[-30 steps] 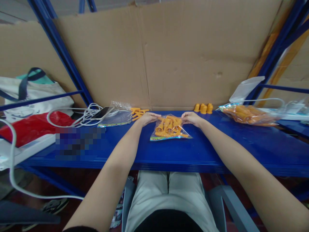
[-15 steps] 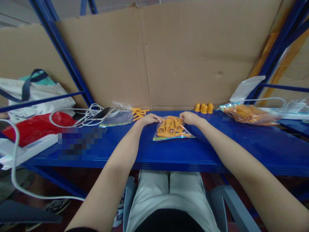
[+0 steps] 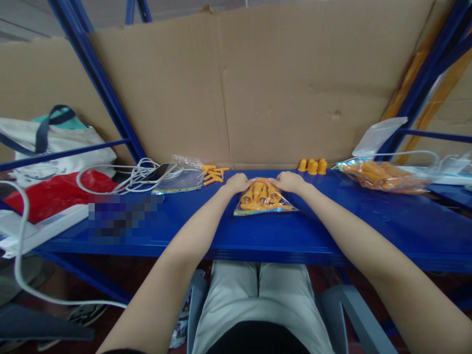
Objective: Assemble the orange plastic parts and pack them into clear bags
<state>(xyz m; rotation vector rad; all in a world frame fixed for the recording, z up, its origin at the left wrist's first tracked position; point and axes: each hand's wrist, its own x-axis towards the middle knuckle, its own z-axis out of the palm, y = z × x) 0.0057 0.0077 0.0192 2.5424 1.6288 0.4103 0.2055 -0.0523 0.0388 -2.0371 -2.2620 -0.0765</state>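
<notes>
A clear plastic bag [image 3: 254, 212] with several orange plastic parts inside lies on the blue table [image 3: 265, 238] in front of me. My left hand [image 3: 238, 183] is closed on the bag's far left corner, thumb pointing inward. At the far right corner my right hand [image 3: 291, 182] grips the same bag, its thumb likewise turned in. The orange parts look like hollow cone-like pieces, open ends toward me, with thinner pieces below them. The hands partly hide the bag's far edge.
Loose orange sticks [image 3: 213, 173] lie behind my left hand, beside a flat clear bag [image 3: 180, 181]. Several orange caps [image 3: 312, 166] stand at the back. A filled bag [image 3: 383, 176] lies right. White cables [image 3: 143, 177], a phone [image 3: 159, 172] and red plastic [image 3: 62, 194] are left.
My left hand has shifted right and both thumbs have come inward along the bag's far edge. The bag stays in nearly the same place.
</notes>
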